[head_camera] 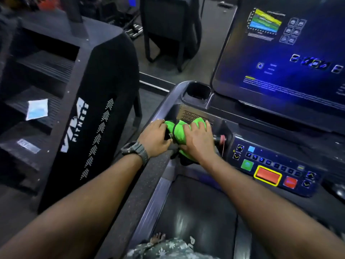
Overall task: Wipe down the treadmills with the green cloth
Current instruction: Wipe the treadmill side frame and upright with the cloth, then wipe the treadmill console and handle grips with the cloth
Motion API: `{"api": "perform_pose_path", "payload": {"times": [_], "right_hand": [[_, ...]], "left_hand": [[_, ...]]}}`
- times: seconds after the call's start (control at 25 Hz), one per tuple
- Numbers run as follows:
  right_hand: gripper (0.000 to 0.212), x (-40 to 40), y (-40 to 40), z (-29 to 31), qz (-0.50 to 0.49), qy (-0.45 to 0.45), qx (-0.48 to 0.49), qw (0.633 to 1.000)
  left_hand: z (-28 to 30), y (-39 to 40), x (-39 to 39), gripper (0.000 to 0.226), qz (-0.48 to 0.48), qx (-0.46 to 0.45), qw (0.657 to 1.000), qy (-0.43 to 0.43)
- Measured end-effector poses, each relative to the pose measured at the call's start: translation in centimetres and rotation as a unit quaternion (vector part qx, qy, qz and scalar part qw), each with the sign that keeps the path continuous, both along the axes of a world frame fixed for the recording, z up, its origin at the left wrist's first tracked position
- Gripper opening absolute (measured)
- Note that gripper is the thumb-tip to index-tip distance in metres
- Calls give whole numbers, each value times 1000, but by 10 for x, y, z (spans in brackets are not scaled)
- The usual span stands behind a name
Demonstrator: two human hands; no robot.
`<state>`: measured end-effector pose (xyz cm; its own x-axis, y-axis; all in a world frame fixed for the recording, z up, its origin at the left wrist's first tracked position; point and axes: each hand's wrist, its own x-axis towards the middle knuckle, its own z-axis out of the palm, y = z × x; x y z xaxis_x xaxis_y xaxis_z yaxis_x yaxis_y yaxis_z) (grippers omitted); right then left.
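1. The bright green bunched cloth (180,132) lay on the left end of the dark treadmill console (276,165), just below a perforated grille (194,115) and a round cup holder (197,90).
2. My left hand (155,140), a dark wristwatch (135,150) on its wrist, rested at the cloth's left edge; its fingers (158,123) curled over the console rim, touching the fabric.
3. My right hand (197,142) pressed flat on the cloth, fingers slightly spread.
4. A red stop button with a yellow border (267,176) sat right of my hands, under the lit blue screen (291,53).
5. A black stair machine (100,109) stood to the left.
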<state>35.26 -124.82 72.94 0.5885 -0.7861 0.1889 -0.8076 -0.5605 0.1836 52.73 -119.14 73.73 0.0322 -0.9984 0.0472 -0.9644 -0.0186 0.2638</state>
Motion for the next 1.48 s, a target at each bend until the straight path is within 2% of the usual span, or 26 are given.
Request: {"api": "perform_pose_path", "payload": {"times": [0.16,0.24,0.32,0.44,0.56,0.68,0.76,0.92,1.0,1.08,1.16,1.2,1.32,1.44,1.48], "right_hand": [[79,-22,-18,28,-93,90,79,988],[78,-14,-26,43,-104,144,135,975],[71,9,-32,50,-97,186,166,964],[60,49,-29,42,-48,151,188,969],[48,60,-21,21,5,82,136,987],[60,34,-18,10,25,39,69,997],[63,8,-18,11,-4,34,53,998],[75,-21,-34,30,-87,43,159,982],[84,-17,-51,43,-121,75,248,958],[86,-8,-58,49,-118,117,285,944],[79,5,-55,47,-98,126,264,951],[72,13,-49,39,-80,116,223,965],[26,43,-14,-5,-11,80,19,997],[25,49,-5,-20,-1,72,-51,996],[25,47,-10,-15,-5,72,-37,997]], "left_hand": [[-5,-36,18,61,-147,-3,987,-67],[-8,-42,21,74,-171,-5,983,-61],[-13,-40,21,88,-176,-28,984,-17],[-13,-42,25,105,-173,-48,982,51],[-14,-41,25,117,-174,-51,983,27],[-14,-43,23,121,-178,-69,982,0],[-14,-44,22,117,-179,-70,981,-4],[-13,-43,16,109,-183,-43,982,-33],[-11,-42,15,109,-183,-24,982,-37],[-8,-41,16,110,-175,-19,984,-27],[-8,-41,18,114,-169,-23,985,-10],[-8,-41,19,115,-168,-30,985,-3],[-12,-41,21,124,-168,-51,984,-10],[-14,-42,21,128,-167,-58,984,-13],[-14,-42,20,127,-166,-59,984,-12]]}}
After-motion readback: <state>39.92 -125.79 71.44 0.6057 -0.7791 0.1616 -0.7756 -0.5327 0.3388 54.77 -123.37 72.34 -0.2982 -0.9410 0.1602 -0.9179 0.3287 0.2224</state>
